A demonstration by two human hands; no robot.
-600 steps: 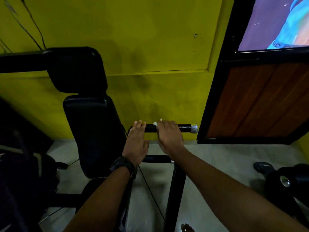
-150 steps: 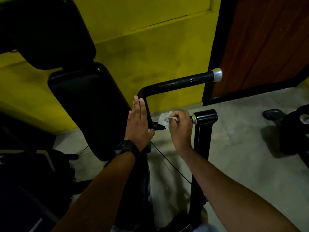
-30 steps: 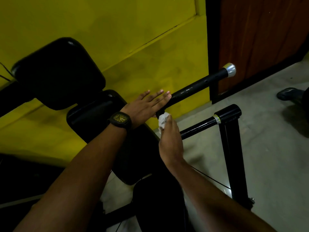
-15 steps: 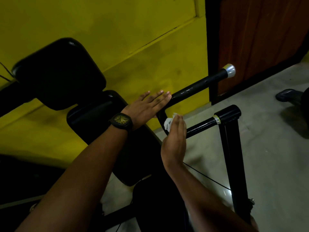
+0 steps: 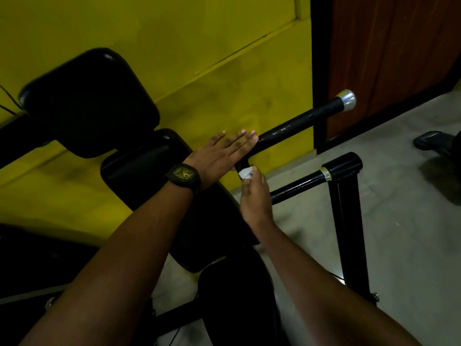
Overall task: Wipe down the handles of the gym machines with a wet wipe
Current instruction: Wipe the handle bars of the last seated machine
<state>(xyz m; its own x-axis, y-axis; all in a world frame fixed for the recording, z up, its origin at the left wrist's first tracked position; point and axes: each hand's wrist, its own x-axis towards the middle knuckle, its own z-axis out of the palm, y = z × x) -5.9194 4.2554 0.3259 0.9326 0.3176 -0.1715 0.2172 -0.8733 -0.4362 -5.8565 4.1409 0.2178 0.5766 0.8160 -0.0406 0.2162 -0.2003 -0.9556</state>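
Presently: wipe at the bend of one handle, job in mid-course

Item 1, wet wipe [image 5: 245, 173]. Small white wad, pinched in the fingertips of the right hand [image 5: 254, 196]. It is pressed to the short black bend where the handle [image 5: 296, 124] turns down toward the frame.

Item 2, right hand. Fingers drawn together round the wad. The back of the hand faces the camera, so the thumb's hold cannot be made out.

Item 3, left hand [image 5: 222, 156]. Flat, fingers straight and slightly spread, laid over the inner end of the handle just above the wipe. It holds nothing. Black watch [image 5: 185, 174] at the wrist.

Item 4, handle. Black bar slanting up and right to a silver cap [image 5: 346, 99]. It is bare from the left fingertips to the cap. A faint sheen shows, but whether it is wiped or dry cannot be told.

Item 5, lower bar [image 5: 296, 186]. Thinner, runs to a black post [image 5: 349, 221]. Neither hand touches it.

Item 6, surroundings. Back pad [image 5: 139, 171] and head pad [image 5: 89, 103] against a yellow wall [image 5: 174, 46]. Brown door [image 5: 399, 58], grey floor [image 5: 411, 233], and a dark shoe [image 5: 431, 141] at the far right.

Status, as judged. Work is under way on the bend. Likely left to do: the long grip out to the cap if not yet covered, any second handle of this machine, and other machines, none of them in view.
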